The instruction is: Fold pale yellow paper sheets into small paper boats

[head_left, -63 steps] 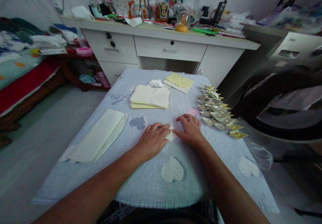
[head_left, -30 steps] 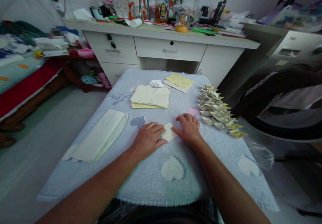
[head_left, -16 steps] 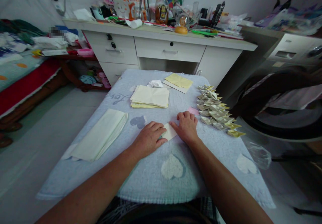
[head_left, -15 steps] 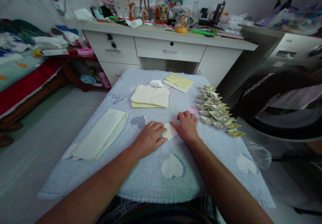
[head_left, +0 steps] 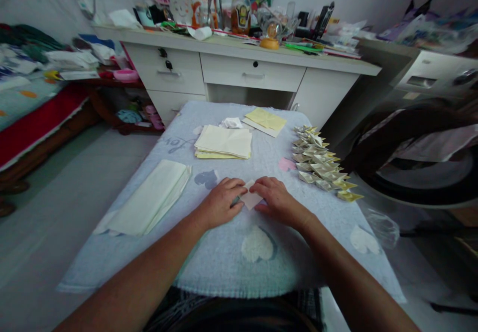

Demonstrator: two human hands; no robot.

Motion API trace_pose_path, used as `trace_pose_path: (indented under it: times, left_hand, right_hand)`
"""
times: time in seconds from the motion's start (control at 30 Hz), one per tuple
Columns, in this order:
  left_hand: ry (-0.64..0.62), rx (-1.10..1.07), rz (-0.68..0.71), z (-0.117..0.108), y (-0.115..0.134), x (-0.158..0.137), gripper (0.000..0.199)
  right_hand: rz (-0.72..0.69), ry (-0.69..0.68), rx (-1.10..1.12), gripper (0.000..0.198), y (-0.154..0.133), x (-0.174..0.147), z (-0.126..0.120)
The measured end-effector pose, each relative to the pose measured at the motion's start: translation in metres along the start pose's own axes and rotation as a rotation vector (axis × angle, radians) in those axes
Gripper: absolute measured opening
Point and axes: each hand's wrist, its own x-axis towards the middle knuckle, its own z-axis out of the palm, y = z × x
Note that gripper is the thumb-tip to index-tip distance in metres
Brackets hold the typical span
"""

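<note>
A small folded piece of cream paper point(head_left: 251, 200) lies on the cloth between my two hands, one corner pointing toward me. My left hand point(head_left: 223, 202) grips its left edge between bent fingers and thumb. From the other side, my right hand point(head_left: 275, 198) presses its fingertips on the upper right part of the paper, the thumb close to the lower right edge. To the right stand rows of small folded paper boats point(head_left: 321, 165), yellow and greyish. Beyond my hands is a stack of cream and yellow paper sheets point(head_left: 224, 142).
A folded pale green cloth or paper bundle point(head_left: 149, 200) lies at the left of the cloth-covered table point(head_left: 209, 272). Yellow and white sheets point(head_left: 266, 120) and a crumpled white tissue point(head_left: 231, 123) sit at the back. A cluttered white desk point(head_left: 254, 75) stands behind, a washing machine point(head_left: 421, 123) at right.
My right hand has drawn back toward me and curled closer to the paper. The paper now shows as a smaller, diamond-like shape. My left hand has hardly moved.
</note>
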Motion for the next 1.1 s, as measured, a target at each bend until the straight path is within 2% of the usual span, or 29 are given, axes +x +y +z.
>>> trace_pose_path:
  times: [0.2, 0.33, 0.43, 0.53, 0.67, 0.77, 0.93, 1.1]
  left_hand:
    - [0.01, -0.018, 0.008, 0.001, -0.003, -0.001, 0.033]
    - [0.023, -0.032, 0.004, 0.003, -0.005, 0.0, 0.036]
    - [0.033, -0.016, 0.015, 0.004, -0.006, 0.0, 0.031]
    - [0.052, 0.018, 0.048, 0.005, -0.007, 0.0, 0.015]
    - [0.069, 0.065, 0.104, 0.004, -0.005, 0.0, 0.021]
    - [0.101, 0.096, 0.114, 0.002, -0.001, -0.001, 0.02]
    - [0.06, 0.103, 0.042, 0.002, 0.001, -0.003, 0.014]
    - [0.054, 0.052, -0.063, 0.001, 0.001, -0.002, 0.006]
  right_hand:
    - [-0.039, 0.078, -0.016, 0.032, 0.008, 0.002, 0.013]
    - [-0.088, 0.132, -0.016, 0.014, 0.01, 0.002, 0.017]
    - [-0.095, 0.172, -0.036, 0.017, 0.007, 0.002, 0.016]
    - [-0.097, 0.186, -0.028, 0.019, 0.003, 0.002, 0.012]
    - [-0.068, 0.189, 0.025, 0.01, 0.004, -0.002, 0.009]
    - [-0.019, 0.204, 0.058, 0.014, 0.01, -0.003, 0.015]
    - [0.049, 0.245, 0.093, 0.009, 0.019, -0.001, 0.026]
    - [0.088, 0.253, 0.139, 0.002, 0.02, 0.001, 0.026]
